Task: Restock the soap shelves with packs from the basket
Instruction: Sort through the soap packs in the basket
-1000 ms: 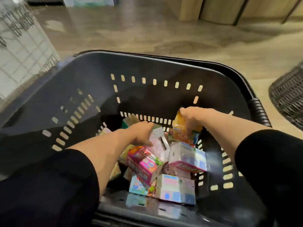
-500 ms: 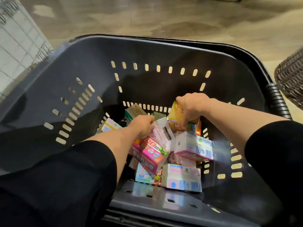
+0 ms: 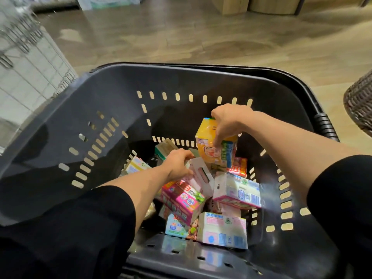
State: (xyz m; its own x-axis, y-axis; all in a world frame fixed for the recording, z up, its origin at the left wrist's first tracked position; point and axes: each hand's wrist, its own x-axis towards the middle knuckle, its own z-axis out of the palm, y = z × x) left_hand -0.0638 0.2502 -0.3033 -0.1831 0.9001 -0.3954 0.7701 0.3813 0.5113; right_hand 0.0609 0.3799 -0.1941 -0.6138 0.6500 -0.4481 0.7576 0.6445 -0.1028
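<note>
A dark plastic basket [image 3: 104, 121] fills the view, with several soap packs piled at its bottom. My right hand [image 3: 228, 122] grips an orange-yellow pack [image 3: 209, 146] from above and holds it lifted clear of the pile. My left hand [image 3: 177, 165] reaches down into the pile and grips the top of a pale pink pack [image 3: 201, 177]. Below lie a bright pink pack [image 3: 182, 200], a white pack with a pink base [image 3: 237, 191], another white-pink pack [image 3: 223, 230] and a light blue pack [image 3: 177, 226]. No shelf with soap is in view.
A wire-grid rack [image 3: 26, 63] stands at the left of the basket. A woven wicker basket [image 3: 360, 101] sits on the floor at the right edge. Wooden floor [image 3: 181, 33] stretches ahead, with wooden fixtures [image 3: 261, 5] at the far top.
My right hand has lifted the orange-yellow pack up out of the pile. My left hand has closed on the pale pink pack and stayed low in the basket.
</note>
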